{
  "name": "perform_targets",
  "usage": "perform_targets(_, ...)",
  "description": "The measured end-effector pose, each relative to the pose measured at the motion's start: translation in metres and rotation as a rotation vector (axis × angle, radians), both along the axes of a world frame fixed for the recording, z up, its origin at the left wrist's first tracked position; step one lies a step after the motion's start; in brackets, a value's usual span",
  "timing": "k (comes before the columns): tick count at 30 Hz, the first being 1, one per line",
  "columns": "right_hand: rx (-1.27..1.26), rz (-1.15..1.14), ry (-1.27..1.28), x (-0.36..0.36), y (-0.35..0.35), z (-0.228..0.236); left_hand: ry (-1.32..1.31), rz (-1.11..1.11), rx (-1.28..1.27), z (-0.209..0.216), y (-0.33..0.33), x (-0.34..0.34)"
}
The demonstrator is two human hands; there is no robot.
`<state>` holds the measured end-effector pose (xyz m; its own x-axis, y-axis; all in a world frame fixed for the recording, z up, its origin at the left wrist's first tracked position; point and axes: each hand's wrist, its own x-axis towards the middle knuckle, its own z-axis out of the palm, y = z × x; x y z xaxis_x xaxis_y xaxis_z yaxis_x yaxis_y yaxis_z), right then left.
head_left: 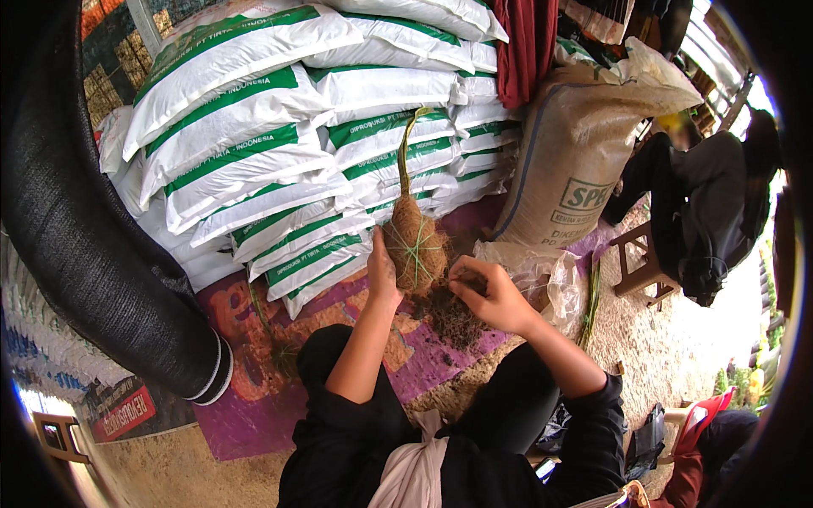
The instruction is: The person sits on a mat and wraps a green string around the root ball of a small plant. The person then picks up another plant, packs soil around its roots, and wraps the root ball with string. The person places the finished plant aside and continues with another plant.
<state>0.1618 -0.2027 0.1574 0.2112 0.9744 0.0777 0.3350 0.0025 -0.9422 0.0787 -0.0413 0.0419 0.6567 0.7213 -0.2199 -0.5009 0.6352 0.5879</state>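
A brown fibre-wrapped root ball (417, 245), bound with crossing green string (417, 248), stands upright in front of me. From its top rises a long thin plant stem (404, 161), green and yellowish. My left hand (384, 269) holds the ball, its fingers along the left side and partly hidden behind it. Just right of the ball is my right hand (494, 296), its fingers curled together in a pinch. Whatever sits between those fingertips is too small to make out. Below lies a heap of dark loose soil and fibre (457, 322).
White and green sacks (246, 102) are stacked ahead. A large tan sack (559, 152) stands right of them, with clear plastic (550, 284) at its foot. A purple printed sheet (246, 415) covers the ground. A black mesh roll (102, 212) stands left. A person in black (711, 195) sits right.
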Motion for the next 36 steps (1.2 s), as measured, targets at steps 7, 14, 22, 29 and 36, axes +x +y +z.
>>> perform_targets(7,-0.054,-0.103,-0.030,0.014,-0.012,-0.019,-0.023,-0.027,-0.112,0.014,-0.004,-0.002)
perform_targets(14,-0.013,-0.012,-0.135,-0.002,-0.011,-0.014,-0.111,-0.111,-0.093,0.012,-0.004,0.002)
perform_targets(22,0.115,0.014,-0.298,-0.015,-0.005,-0.005,-0.053,-0.083,-0.100,0.006,-0.004,0.005)
perform_targets(29,0.019,-0.153,-0.253,0.007,-0.016,-0.004,-0.068,-0.036,-0.065,-0.001,-0.001,0.005)
perform_targets(36,0.000,-0.226,0.004,0.034,-0.017,-0.043,-0.091,-0.094,-0.103,0.009,-0.006,0.005)
